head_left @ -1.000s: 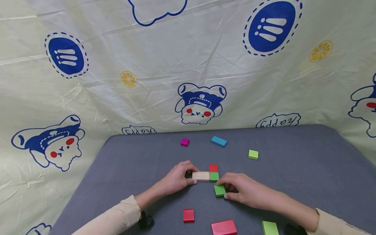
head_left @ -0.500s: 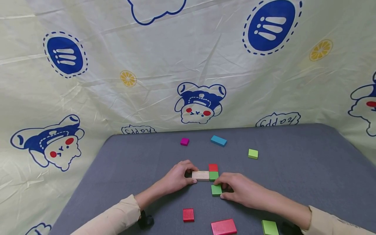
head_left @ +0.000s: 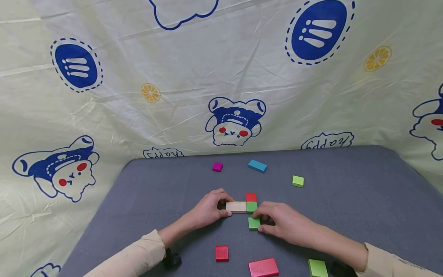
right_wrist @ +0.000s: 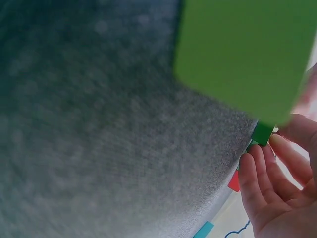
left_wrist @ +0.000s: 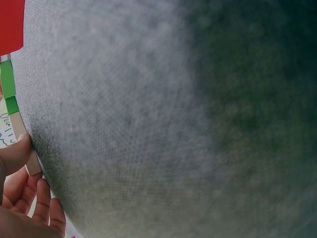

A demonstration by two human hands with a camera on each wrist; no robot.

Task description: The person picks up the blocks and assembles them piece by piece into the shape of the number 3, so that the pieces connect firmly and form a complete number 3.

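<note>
My left hand (head_left: pixel 210 207) grips the left end of a plain wooden block (head_left: pixel 237 207) between thumb and fingers. Against that block's right end lies a green block (head_left: pixel 252 207), with a red block (head_left: pixel 251 197) touching its far side. My right hand (head_left: pixel 284 221) pinches a second green block (head_left: pixel 254 224), which sits nearer me with a small gap from the first. In the left wrist view the thumb lies on the wooden block (left_wrist: pixel 18 126). The right wrist view shows fingers around the dark green block (right_wrist: pixel 262 133).
At the back lie a magenta block (head_left: pixel 217 167), a blue block (head_left: pixel 257 166) and a lime block (head_left: pixel 298 181). Closer to me are a small red block (head_left: pixel 222 253), a larger red block (head_left: pixel 263 267) and another lime block (head_left: pixel 317 268). Everything rests on a grey cloth-covered table (head_left: pixel 166 181).
My right hand has slid the second green block a little to the left and squared it, just below the first green block. The left hand and the wooden block have stayed put.
</note>
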